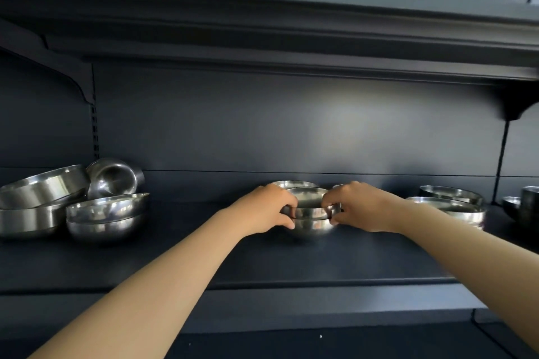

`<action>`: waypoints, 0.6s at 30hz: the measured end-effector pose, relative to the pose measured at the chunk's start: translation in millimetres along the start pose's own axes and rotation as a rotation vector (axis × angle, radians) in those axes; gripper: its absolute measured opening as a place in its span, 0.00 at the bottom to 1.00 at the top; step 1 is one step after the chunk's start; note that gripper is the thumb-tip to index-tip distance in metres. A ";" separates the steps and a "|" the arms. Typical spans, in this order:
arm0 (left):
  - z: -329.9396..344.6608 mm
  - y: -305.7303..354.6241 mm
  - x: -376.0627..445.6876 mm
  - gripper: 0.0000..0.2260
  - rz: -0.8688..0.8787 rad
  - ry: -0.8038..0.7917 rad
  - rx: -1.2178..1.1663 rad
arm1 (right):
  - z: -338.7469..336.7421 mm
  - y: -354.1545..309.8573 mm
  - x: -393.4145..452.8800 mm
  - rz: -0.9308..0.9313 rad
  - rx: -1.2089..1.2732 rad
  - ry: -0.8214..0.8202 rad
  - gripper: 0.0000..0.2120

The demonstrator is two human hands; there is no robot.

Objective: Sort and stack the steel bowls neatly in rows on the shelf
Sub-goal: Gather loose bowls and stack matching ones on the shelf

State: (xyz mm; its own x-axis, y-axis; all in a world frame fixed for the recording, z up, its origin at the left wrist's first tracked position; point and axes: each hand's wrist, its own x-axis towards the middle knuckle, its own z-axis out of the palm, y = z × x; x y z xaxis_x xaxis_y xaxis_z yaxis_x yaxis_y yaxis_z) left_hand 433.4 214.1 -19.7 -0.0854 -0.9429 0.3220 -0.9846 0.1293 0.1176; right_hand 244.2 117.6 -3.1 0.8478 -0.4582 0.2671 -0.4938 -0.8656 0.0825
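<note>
A short stack of steel bowls (313, 223) stands in the middle of the dark shelf (262, 259). My left hand (262, 208) grips the stack's rim on the left and my right hand (360, 205) grips it on the right. Behind the stack another bowl (293, 184) shows only its rim. At the left lies a loose pile: two nested bowls (106, 217), a wide bowl (43, 189) tilted on another, and one bowl (115, 178) tipped on its side. Two more bowls (450, 205) sit to the right, one behind the other.
A dark upper shelf (262, 38) hangs overhead with brackets at both sides. At the far right stand a small bowl (512, 202) and a tall steel container (530, 207). The shelf's front edge (320, 283) runs below my forearms.
</note>
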 end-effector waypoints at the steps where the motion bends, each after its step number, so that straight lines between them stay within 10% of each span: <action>1: 1.3 4.9 1.1 0.16 0.003 -0.003 0.001 | 0.0 2.4 -4.8 0.006 0.003 0.001 0.06; 18: 15.1 34.2 9.8 0.06 0.034 0.041 -0.051 | -1.6 25.0 -33.2 0.039 -0.042 -0.046 0.05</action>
State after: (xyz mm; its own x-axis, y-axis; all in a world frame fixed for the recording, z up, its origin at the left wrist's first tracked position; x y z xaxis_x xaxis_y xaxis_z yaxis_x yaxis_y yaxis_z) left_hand 396.6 204.6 -26.7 -0.1111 -0.9245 0.3647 -0.9721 0.1774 0.1537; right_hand 203.4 111.5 -8.4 0.8352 -0.5010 0.2269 -0.5336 -0.8382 0.1131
